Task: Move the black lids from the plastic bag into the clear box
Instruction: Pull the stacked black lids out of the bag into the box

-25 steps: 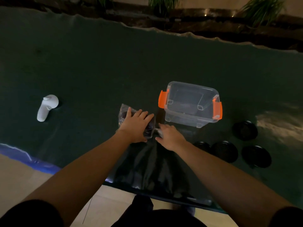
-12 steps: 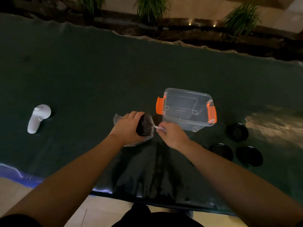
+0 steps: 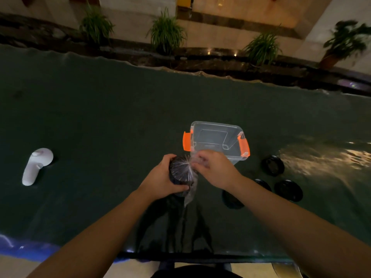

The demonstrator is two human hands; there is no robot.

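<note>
**Bagged lids held above dark table, clear box just beyond**

Two bare forearms reach up from the bottom of the frame over a dark green table [image 3: 100, 109]. At centre, the left hand [image 3: 160, 182] curls round a stack of black lids [image 3: 180, 169] wrapped in a thin plastic bag [image 3: 190, 192], gripping it from the left side, the bag's loose tail hanging below. The right hand [image 3: 212, 169] pinches the gathered plastic at the top of the bundle, fingers closed on the film, which fans out in creases over the uppermost lid. To the lower right of the hands, four loose black lids [image 3: 288, 190] lie flat on the table, one partly hidden by the right forearm. Just above the hands, right of centre, stands the clear box [image 3: 216, 137], open-topped, with orange latches [image 3: 187, 141] on its two short ends; nothing can be made out inside. At the left edge lies a white handheld controller [image 3: 37, 165]. Potted plants [image 3: 165, 33] line a ledge across the top of the frame.
</note>
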